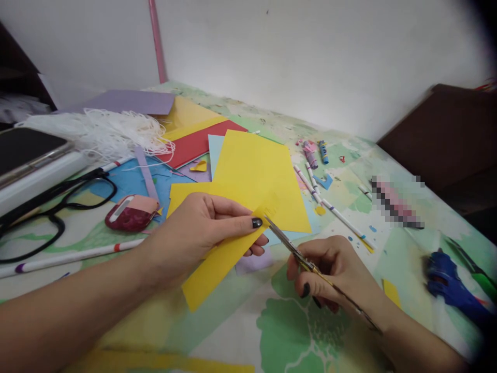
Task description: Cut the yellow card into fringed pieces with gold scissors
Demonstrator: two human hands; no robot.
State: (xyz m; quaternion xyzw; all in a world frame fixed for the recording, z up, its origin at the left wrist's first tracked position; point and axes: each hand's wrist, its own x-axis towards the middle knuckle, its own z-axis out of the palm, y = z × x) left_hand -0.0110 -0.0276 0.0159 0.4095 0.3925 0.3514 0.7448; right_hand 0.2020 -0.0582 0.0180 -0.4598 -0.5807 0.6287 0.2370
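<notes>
My left hand (pixel 205 217) pinches a strip of yellow paper (pixel 213 274) between thumb and fingers, with the strip slanting down toward me. In my right hand (pixel 336 267) is a pair of scissors (pixel 287 242), whose blade tips meet the strip's upper end beside my left thumb. Fine cuts seem to show at that end. Behind the strip lie larger yellow sheets (pixel 252 166) over a light blue sheet (pixel 216 147). My right fingers partly hide the scissors' handles.
Black glasses (pixel 58 220), a pink and maroon case (pixel 132 212) and white string (pixel 112 129) lie left. Red paper (pixel 202 140) is behind. White paper sticks (pixel 347 223), a blue glue gun (pixel 446 280) and a green-handled tool (pixel 471 261) lie right. A yellow strip (pixel 174 361) is near the front.
</notes>
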